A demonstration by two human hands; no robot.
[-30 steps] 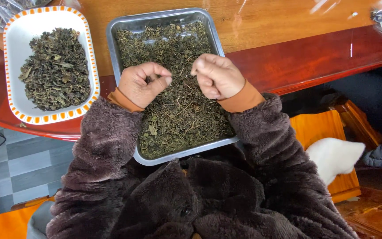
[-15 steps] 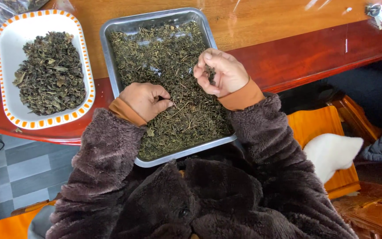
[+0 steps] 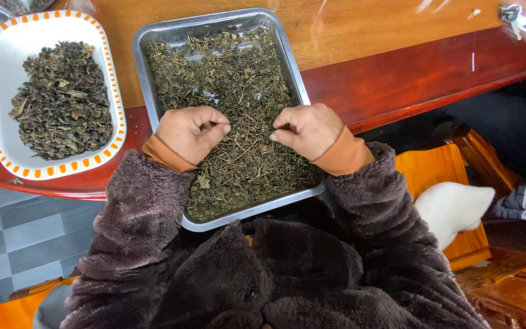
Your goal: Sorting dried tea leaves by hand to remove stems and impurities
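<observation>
A metal tray (image 3: 292, 63) full of dried green leaves and stems (image 3: 232, 85) rests on the table edge in front of me. My left hand (image 3: 189, 133) hovers over the tray's near left part, fingers curled and pinched on a small bit of dried leaf. My right hand (image 3: 307, 130) is over the near right part, thumb and forefinger pinched on a thin stem. The two hands are a short gap apart. Brown fuzzy sleeves with orange cuffs cover my arms.
A white oblong dish with an orange-patterned rim (image 3: 7, 79) holds a heap of darker sorted leaves, left of the tray. The wooden table (image 3: 385, 42) has a red-brown edge. An orange wooden chair (image 3: 452, 176) and a white cushion (image 3: 452, 207) stand at right.
My right hand has come down from the tray's middle toward its near part. My left hand has shifted slightly up and right, so the hands now face each other.
</observation>
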